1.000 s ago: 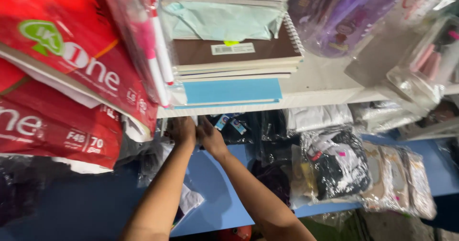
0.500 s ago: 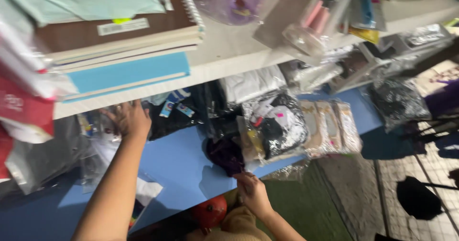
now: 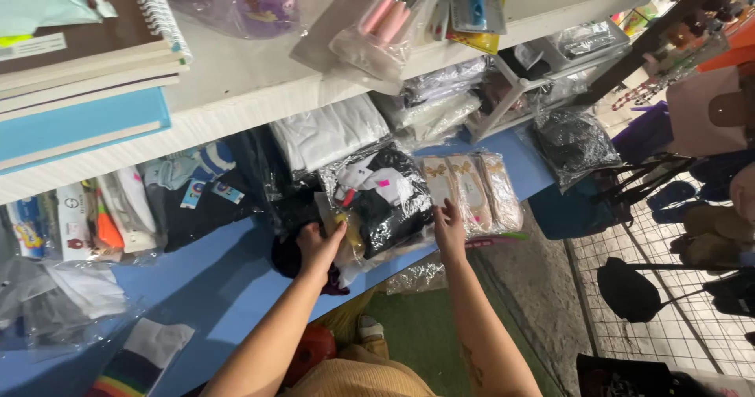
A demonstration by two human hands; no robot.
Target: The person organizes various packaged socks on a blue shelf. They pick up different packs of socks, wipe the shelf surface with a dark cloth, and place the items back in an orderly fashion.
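Note:
A clear plastic packet of black and white clothing [image 3: 376, 200] lies on the blue shelf [image 3: 212, 279]. My left hand [image 3: 318, 243] grips its left edge, next to a dark bundle [image 3: 287, 255]. My right hand [image 3: 450, 228] rests with fingers spread on the packet's right edge, touching a flat pack of beige items with bows [image 3: 472, 192]. Both forearms reach up from the bottom of the view.
A white shelf [image 3: 259, 74] above carries notebooks [image 3: 79, 66], a purple item in plastic and pens. More wrapped clothes lie along the blue shelf, folded white cloth [image 3: 326, 133] behind. A wire rack and dark bags [image 3: 668, 287] stand on the floor at right.
The view swung right. My left hand moved right from the back packets to the black and white packet. My right hand rose from near my body to the packet's right edge.

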